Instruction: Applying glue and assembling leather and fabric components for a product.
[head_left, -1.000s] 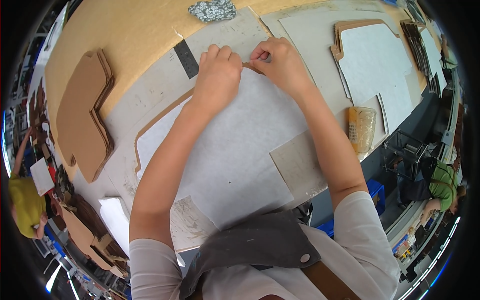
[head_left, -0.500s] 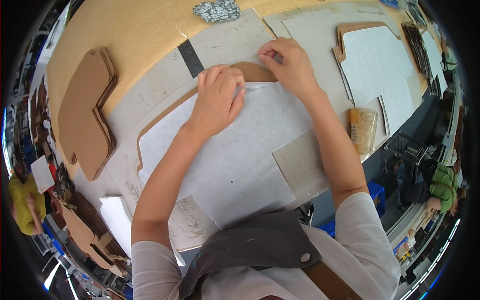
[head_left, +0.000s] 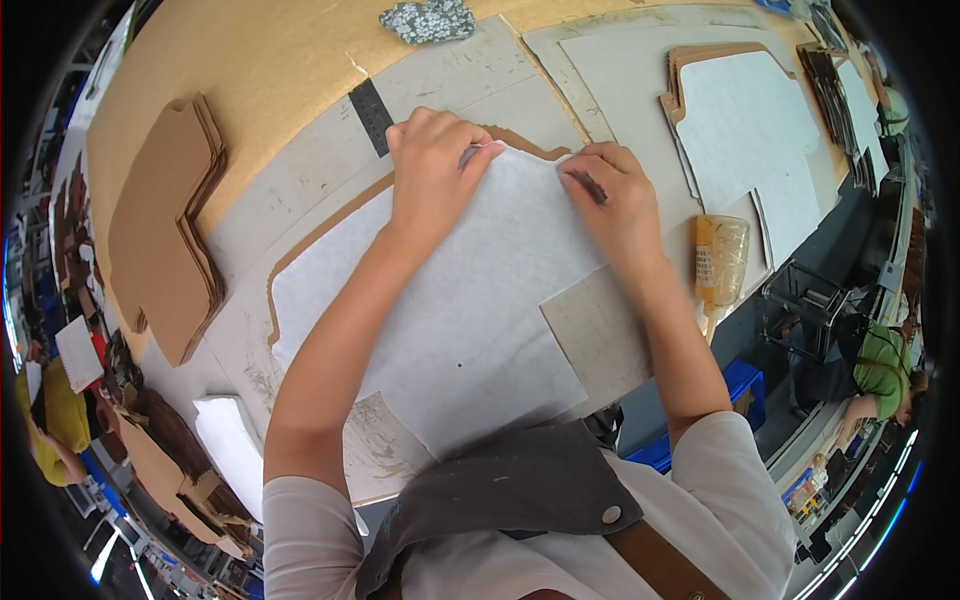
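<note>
A large white sheet (head_left: 490, 290) with a small dark dot near its lower part lies in front of me over a brown panel (head_left: 522, 138). Only a strip of that panel shows, along the left and far edges. My left hand (head_left: 432, 165) pinches the sheet's far edge between thumb and fingers. Further right, my right hand (head_left: 622, 205) is closed on the same edge near its far corner. Between the two hands the edge looks slightly raised and sags a little. My fingers partly hide the points of grip.
A stack of brown panels (head_left: 165, 230) lies at the left. White-topped panels (head_left: 745, 115) are piled at the right, near a clear bottle with yellowish contents (head_left: 722, 260). A dark ruler (head_left: 371, 117) and a patterned cloth (head_left: 428, 20) lie beyond. People work at both sides.
My right hand has come down toward me and right, and now grips the sheet's edge. My left hand has shifted slightly away from me. The sheet covers more of the brown panel's far edge.
</note>
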